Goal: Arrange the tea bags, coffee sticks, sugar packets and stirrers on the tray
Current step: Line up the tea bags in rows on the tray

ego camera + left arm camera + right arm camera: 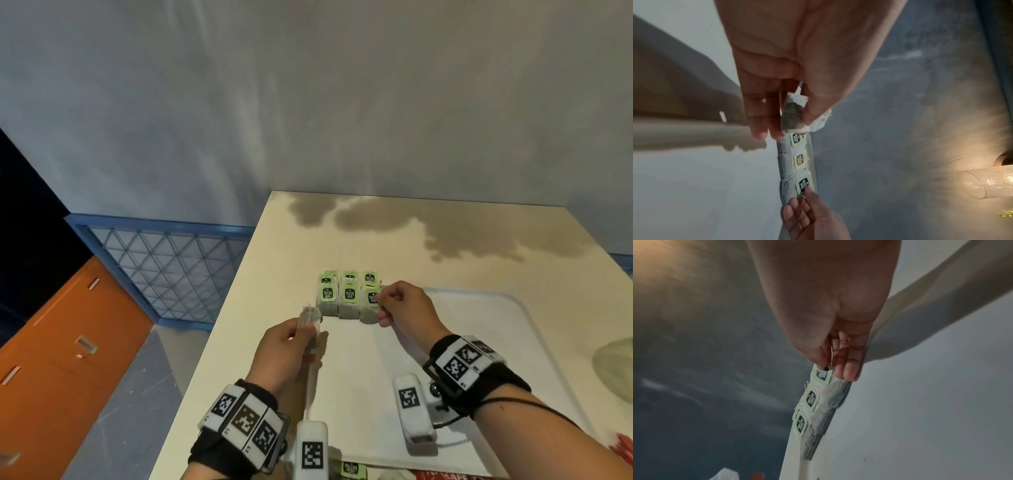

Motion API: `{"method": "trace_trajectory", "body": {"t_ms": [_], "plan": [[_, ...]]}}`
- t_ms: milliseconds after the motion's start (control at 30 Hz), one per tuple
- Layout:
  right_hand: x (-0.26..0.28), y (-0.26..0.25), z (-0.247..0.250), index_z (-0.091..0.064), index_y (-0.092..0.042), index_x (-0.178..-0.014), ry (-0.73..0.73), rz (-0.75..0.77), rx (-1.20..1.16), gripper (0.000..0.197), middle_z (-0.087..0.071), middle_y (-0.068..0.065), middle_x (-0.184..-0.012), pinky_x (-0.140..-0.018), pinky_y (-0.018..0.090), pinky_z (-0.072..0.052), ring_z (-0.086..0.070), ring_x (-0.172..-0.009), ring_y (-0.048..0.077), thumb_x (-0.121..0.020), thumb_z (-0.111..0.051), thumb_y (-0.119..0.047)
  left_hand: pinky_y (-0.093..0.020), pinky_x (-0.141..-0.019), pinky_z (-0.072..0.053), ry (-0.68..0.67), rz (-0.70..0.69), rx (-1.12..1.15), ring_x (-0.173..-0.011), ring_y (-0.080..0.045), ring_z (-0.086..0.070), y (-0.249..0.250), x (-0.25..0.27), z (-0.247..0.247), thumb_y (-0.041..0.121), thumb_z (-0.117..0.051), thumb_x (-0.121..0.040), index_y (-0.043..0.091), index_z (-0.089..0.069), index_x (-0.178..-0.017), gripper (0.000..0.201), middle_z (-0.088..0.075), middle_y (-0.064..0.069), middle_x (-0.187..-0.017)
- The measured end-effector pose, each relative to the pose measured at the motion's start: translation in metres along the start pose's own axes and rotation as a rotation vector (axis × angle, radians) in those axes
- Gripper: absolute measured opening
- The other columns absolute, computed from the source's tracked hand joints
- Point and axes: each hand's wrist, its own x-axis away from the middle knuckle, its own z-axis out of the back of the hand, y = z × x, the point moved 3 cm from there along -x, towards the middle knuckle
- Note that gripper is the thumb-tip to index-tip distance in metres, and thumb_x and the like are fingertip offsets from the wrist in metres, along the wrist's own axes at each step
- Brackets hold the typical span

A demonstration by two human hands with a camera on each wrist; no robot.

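Six tea bags with green paper tags (pixel 348 295) lie in two rows of three at the far left corner of the flat white plastic tray (pixel 486 329), close together and touching each other. The tray sits on the cream white tabletop (pixel 260 308), and most of its surface is bare.

At the near edge of the head view one more green tag (pixel 354 470) shows, and beside it a red packet with white letters (pixel 445 476), both cut by the frame.

The left hand (pixel 281 353) has its fingers (pixel 764 123) curled, and together with the thumb they pinch a greyish paper tea bag (pixel 793 116), holding it above the tabletop just to the left of the rows. A thin string (pixel 310 387) hangs down from this bag toward the wrist.

The right hand (pixel 407 308) is at the right end of the nearer row. Its thumb and first finger pinch the green tag of the rightmost tea bag (pixel 823 374), and the other fingers (pixel 849 369) are loosely bent, with their tips touching the bag's paper.

Both wrists carry black bands with white blocks of black square markers (pixel 462 363).

Behind the tabletop stands a grey-blue wall (pixel 308 102) with soft shadows. On the left, lower down, there is a blue metal frame with diamond mesh (pixel 171 270), and beside it an orange cabinet (pixel 61 359). A crumpled clear plastic bag (pixel 616 366) lies at the right edge.
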Motion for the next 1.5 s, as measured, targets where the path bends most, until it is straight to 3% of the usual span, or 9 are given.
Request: {"method": "trace_trajectory", "body": {"t_ms": [67,233,400,533,700,833,1067,1267,1500], "plan": [[0.004,0.000,0.003,-0.057,0.001,-0.093,-0.005,-0.025,-0.032,0.007,-0.056,0.014,-0.077,-0.054,0.035,-0.045,-0.052,-0.057,0.023,-0.090,-0.064,0.001,-0.027,-0.057,-0.056,-0.004,-0.030,0.013,-0.064,-0.019,-0.069,0.005,0.007,-0.001,0.008,-0.053,-0.098,0.002,-0.067,-0.101,0.016,-0.069,-0.015,-0.082],[0.029,-0.025,0.010,-0.063,-0.023,-0.091,0.036,0.160,0.320,0.012,-0.062,0.001,-0.103,-0.072,0.040,-0.056,-0.065,-0.083,0.023,-0.085,-0.074,-0.024,-0.033,-0.068,-0.058,0.018,-0.074,0.052,-0.079,-0.024,-0.069,0.012,0.019,-0.006,0.005,-0.064,-0.091,0.009,-0.065,-0.114,0.023,-0.072,-0.018,-0.096],[0.087,-0.056,-0.015,-0.067,-0.018,-0.093,-0.342,0.200,0.288,0.013,-0.069,0.003,-0.092,-0.062,0.027,-0.051,-0.065,-0.067,0.012,-0.087,-0.071,-0.028,-0.020,-0.057,-0.051,-0.038,-0.127,0.014,-0.073,-0.018,-0.069,0.027,0.038,-0.017,0.006,-0.065,-0.090,0.011,-0.064,-0.114,0.024,-0.073,-0.012,-0.095],[0.108,-0.066,-0.018,-0.060,-0.015,-0.081,-0.352,0.268,0.384,0.014,-0.068,0.004,-0.082,-0.060,0.022,-0.048,-0.063,-0.063,0.007,-0.090,-0.067,-0.022,-0.019,-0.057,-0.049,-0.064,-0.179,-0.055,-0.069,-0.015,-0.068,0.037,0.056,-0.020,0.007,-0.068,-0.088,0.011,-0.068,-0.106,0.018,-0.074,-0.005,-0.081],[0.125,-0.073,-0.013,-0.054,-0.005,-0.077,-0.264,0.275,0.332,0.015,-0.068,0.017,-0.079,-0.060,0.033,-0.052,-0.070,-0.061,0.023,-0.088,-0.063,-0.011,-0.027,-0.075,-0.051,0.188,-0.343,-0.618,-0.085,-0.004,-0.065,0.042,0.074,-0.014,0.037,-0.069,-0.083,0.032,-0.064,-0.105,0.023,-0.067,0.019,-0.095],[0.133,-0.073,-0.015,-0.053,-0.008,-0.072,-0.196,0.305,0.390,0.019,-0.068,0.018,-0.078,-0.070,0.042,-0.054,-0.064,-0.069,0.025,-0.083,-0.064,-0.019,-0.027,-0.072,-0.047,0.150,-0.415,-0.754,-0.092,-0.002,-0.062,0.050,0.092,-0.032,0.054,-0.063,-0.083,0.038,-0.062,-0.107,0.028,-0.065,0.021,-0.101],[0.132,-0.081,-0.008,-0.059,0.000,-0.086,-0.268,0.299,0.310,0.029,-0.070,0.013,-0.081,-0.064,0.036,-0.055,-0.067,-0.063,0.020,-0.086,-0.072,-0.025,-0.035,-0.077,-0.056,0.104,-0.371,-0.449,-0.083,-0.015,-0.070,0.046,0.077,-0.024,0.015,-0.062,-0.088,0.024,-0.074,-0.085,0.016,-0.075,0.004,-0.083],[0.111,-0.071,-0.009,-0.069,-0.012,-0.086,-0.373,0.343,0.459,0.007,-0.067,0.002,-0.078,-0.057,0.022,-0.048,-0.058,-0.060,0.010,-0.087,-0.073,-0.018,-0.030,-0.065,-0.056,0.019,-0.224,-0.241,-0.081,-0.021,-0.073,0.027,0.055,-0.017,0.011,-0.064,-0.090,0.016,-0.074,-0.083,0.013,-0.076,-0.007,-0.083],[0.081,-0.037,-0.029,-0.068,-0.009,-0.082,-0.395,0.252,0.596,0.007,-0.066,0.002,-0.073,-0.055,0.019,-0.047,-0.059,-0.061,0.010,-0.089,-0.069,-0.013,-0.010,-0.062,-0.046,-0.005,-0.178,-0.455,-0.067,0.001,-0.067,0.008,0.025,-0.006,0.013,-0.071,-0.082,0.017,-0.073,-0.089,0.008,-0.073,0.007,-0.075]]}}
